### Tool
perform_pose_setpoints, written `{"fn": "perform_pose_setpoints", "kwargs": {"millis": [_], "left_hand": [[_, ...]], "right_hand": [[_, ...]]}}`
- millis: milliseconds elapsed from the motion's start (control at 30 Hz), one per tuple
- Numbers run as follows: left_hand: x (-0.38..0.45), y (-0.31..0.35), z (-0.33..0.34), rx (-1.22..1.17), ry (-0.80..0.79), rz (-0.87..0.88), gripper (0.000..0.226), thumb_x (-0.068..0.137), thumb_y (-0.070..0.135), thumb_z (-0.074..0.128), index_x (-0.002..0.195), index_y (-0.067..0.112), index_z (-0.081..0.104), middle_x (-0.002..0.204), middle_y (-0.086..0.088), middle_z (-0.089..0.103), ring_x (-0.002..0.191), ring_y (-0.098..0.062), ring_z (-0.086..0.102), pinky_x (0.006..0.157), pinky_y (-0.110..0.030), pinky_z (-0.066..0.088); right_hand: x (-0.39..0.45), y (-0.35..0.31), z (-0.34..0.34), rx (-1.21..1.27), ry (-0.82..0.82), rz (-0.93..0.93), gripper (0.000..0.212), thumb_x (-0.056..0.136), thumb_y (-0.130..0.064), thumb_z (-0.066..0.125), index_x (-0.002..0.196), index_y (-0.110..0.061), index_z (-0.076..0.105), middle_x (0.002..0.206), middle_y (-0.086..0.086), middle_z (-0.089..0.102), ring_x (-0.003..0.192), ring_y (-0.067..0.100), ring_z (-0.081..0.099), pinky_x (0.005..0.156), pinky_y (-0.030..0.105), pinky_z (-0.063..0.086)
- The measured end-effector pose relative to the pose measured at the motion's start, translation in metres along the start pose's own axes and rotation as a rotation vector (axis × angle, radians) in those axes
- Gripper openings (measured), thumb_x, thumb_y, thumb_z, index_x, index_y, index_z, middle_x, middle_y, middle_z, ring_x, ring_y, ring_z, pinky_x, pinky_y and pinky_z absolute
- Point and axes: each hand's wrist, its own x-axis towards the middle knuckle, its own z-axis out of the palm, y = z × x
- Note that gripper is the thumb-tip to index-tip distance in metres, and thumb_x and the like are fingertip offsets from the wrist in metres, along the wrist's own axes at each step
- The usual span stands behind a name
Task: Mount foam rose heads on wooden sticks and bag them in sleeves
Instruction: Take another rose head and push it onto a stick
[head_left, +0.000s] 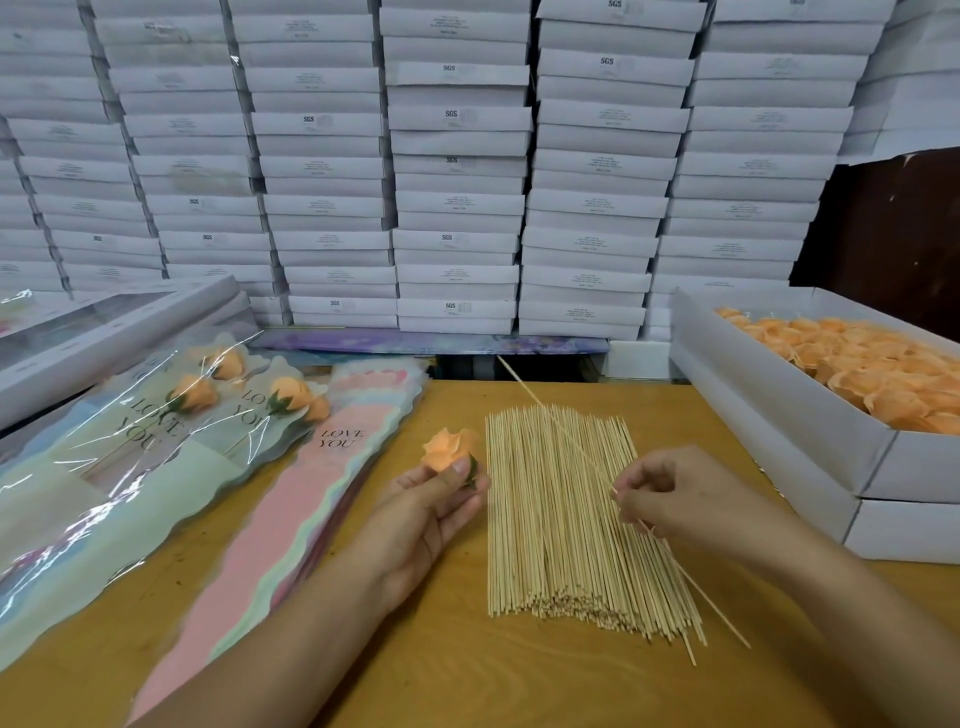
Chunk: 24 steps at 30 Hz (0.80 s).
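Wooden table (467, 686) bears sticks (561, 519), sleeves (291, 519), seemingly stacked boxes (779, 415).

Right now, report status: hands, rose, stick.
Left hand holds rose head. Right hand pinches one stick above the stick pile. Rose not mounted yet. Nothing between them.

The box of rose heads (810, 395) runs off the right edge. The sleeves (291, 519) are cut off at the left and bottom. Small print on the stacked white boxes (457, 208) is unreadable. The left thumb (452, 475) covers the foam rose (448, 448) base.
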Motion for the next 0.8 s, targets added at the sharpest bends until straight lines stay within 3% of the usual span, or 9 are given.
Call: {"fn": "perform_pose_setpoints", "kwargs": {"millis": [100, 233, 367, 433, 633, 700, 800], "left_hand": [[0.006, 0.01, 0.0, -0.08, 0.037, 0.019, 0.029, 0.076, 0.007, 0.07, 0.104, 0.0, 0.071, 0.104, -0.017, 0.075, 0.087, -0.02, 0.076, 0.073, -0.027, 0.063], [0.012, 0.025, 0.002, -0.154, 0.059, 0.031, 0.035, 0.076, 0.007, 0.068, 0.109, -0.005, 0.063, 0.098, -0.019, 0.075, 0.084, -0.021, 0.076, 0.069, -0.027, 0.063], [0.016, 0.031, 0.01, -0.233, 0.079, 0.05, 0.035, 0.074, 0.008, 0.069, 0.106, -0.007, 0.062, 0.096, -0.021, 0.074, 0.081, -0.023, 0.076, 0.069, -0.029, 0.063], [0.017, 0.028, 0.015, -0.271, 0.083, 0.066, 0.036, 0.074, 0.009, 0.069, 0.105, -0.006, 0.062, 0.095, -0.021, 0.074, 0.079, -0.022, 0.076, 0.068, -0.029, 0.063], [0.018, 0.022, 0.013, -0.339, 0.118, 0.102, 0.038, 0.08, 0.01, 0.067, 0.114, -0.005, 0.06, 0.101, -0.019, 0.072, 0.078, -0.021, 0.076, 0.069, -0.029, 0.062], [0.018, 0.023, 0.011, -0.336, 0.116, 0.106, 0.032, 0.088, 0.01, 0.064, 0.116, -0.005, 0.059, 0.104, -0.018, 0.071, 0.077, -0.02, 0.076, 0.068, -0.028, 0.062], [0.017, 0.023, 0.012, -0.331, 0.106, 0.108, 0.041, 0.08, 0.01, 0.067, 0.117, -0.005, 0.059, 0.102, -0.017, 0.072, 0.077, -0.021, 0.076, 0.07, -0.029, 0.062]], "right_hand": [[-0.005, -0.004, 0.001, -0.071, 0.013, -0.048, 0.012, 0.091, -0.018, 0.069, 0.082, -0.026, 0.072, 0.064, -0.017, 0.069, 0.056, -0.004, 0.061, 0.054, 0.013, 0.044], [-0.01, -0.005, 0.002, -0.172, 0.073, -0.047, 0.015, 0.092, -0.02, 0.068, 0.082, -0.031, 0.071, 0.074, -0.004, 0.071, 0.074, 0.012, 0.068, 0.071, 0.032, 0.057], [-0.014, -0.005, 0.003, -0.253, 0.103, -0.061, 0.014, 0.093, -0.022, 0.067, 0.087, -0.033, 0.071, 0.08, -0.008, 0.069, 0.074, 0.006, 0.064, 0.065, 0.023, 0.05], [-0.015, -0.005, 0.004, -0.309, 0.111, -0.059, 0.011, 0.094, -0.023, 0.066, 0.095, -0.03, 0.074, 0.082, -0.012, 0.068, 0.075, 0.003, 0.062, 0.062, 0.018, 0.046], [-0.017, -0.008, 0.001, -0.385, 0.109, -0.042, 0.014, 0.095, -0.022, 0.064, 0.1, -0.023, 0.077, 0.088, -0.012, 0.072, 0.081, 0.005, 0.066, 0.078, 0.032, 0.057], [-0.016, -0.007, 0.002, -0.413, 0.094, -0.034, 0.015, 0.095, -0.023, 0.064, 0.095, -0.016, 0.078, 0.089, -0.002, 0.075, 0.082, 0.014, 0.068, 0.081, 0.038, 0.057], [-0.015, -0.006, 0.004, -0.438, 0.078, -0.015, 0.018, 0.095, -0.023, 0.064, 0.092, -0.012, 0.078, 0.092, 0.006, 0.076, 0.086, 0.022, 0.07, 0.083, 0.044, 0.057]]}}
